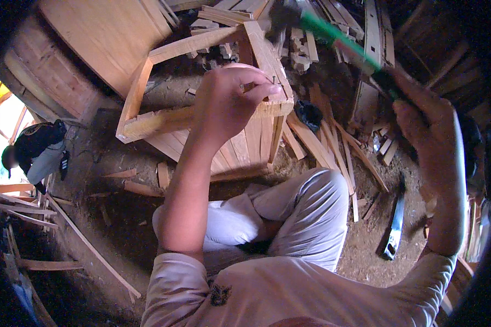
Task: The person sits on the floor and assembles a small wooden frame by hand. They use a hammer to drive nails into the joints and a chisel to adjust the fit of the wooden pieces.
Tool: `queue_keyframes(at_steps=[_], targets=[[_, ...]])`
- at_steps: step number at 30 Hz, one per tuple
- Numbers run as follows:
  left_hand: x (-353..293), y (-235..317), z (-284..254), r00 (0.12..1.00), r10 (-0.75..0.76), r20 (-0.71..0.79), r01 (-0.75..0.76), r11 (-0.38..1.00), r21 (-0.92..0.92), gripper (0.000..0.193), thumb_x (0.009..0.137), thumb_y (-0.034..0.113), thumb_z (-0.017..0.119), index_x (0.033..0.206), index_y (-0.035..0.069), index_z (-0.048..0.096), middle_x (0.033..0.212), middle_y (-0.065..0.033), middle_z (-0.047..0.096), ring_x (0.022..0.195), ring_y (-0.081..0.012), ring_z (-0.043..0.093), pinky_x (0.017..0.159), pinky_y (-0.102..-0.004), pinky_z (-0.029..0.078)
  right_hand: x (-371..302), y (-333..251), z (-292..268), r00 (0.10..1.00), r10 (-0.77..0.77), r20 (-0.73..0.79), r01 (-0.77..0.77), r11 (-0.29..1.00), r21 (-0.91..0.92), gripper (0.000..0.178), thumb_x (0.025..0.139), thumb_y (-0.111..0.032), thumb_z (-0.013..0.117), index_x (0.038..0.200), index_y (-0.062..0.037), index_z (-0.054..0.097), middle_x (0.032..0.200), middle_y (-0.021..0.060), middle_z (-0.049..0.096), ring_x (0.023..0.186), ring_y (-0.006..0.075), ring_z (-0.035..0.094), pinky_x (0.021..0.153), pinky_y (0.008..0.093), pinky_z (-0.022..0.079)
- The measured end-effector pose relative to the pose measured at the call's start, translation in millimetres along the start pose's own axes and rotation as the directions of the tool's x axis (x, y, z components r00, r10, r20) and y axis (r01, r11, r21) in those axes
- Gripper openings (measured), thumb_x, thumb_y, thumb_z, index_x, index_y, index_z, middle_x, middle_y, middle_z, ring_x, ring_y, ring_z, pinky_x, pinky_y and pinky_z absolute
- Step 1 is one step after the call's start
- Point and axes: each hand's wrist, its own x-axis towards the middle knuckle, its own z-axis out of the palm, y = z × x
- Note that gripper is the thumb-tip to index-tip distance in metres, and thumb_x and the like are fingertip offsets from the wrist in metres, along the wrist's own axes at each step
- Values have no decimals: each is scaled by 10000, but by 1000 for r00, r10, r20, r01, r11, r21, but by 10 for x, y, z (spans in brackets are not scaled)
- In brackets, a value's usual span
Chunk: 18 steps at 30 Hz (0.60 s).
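**Head view: nail (274, 80) at the corner of a wooden frame (161, 121), hammer (333, 35) aloft**

The frame lies just in front of the seated worker, its four-sided top joined and a slatted panel (237, 150) beneath it. What appears to be a slim nail stands proud at the frame's near right corner. The left hand (229, 90) reaches over the near rail to that corner, thumb and fingertips pinched together, seemingly on the nail. The right hand (423, 111), to the right of the frame, is closed around the hammer's green handle; the hammer head is blurred above the frame's far right end.

Judging by this state, assembly is well advanced, but the nail is not yet sunk; whether the other corners are fastened cannot be told.

Farther out, loose wood strips (316, 143) lie right of the frame, with a handsaw (396, 223) beyond them, nearer the worker. Offcuts (223, 16) are heaped behind the frame; another person (38, 144) bends well to its left.
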Motion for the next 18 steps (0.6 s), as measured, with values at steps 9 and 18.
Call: queue_keyframes(at_steps=[9,18], targets=[[-4,-22,33,998,19,-54,-19,1000,-13,213,859,259,750,847,53,799,896,-139,768,824,-260,736,761,-357,567,54,-121,-70,998,5,-64,-2,999,49,420,971,-90,606,1387,-39,638,925,22,707,776,93,584,742,256,476],[-1,-22,21,998,-8,-55,8,1000,-12,271,842,336,756,817,71,803,822,-146,746,766,-304,724,701,-389,553,20,-15,-68,997,60,49,-62,997,41,424,967,-89,632,1391,-59,645,875,-60,621,670,46,462,616,215,402]])
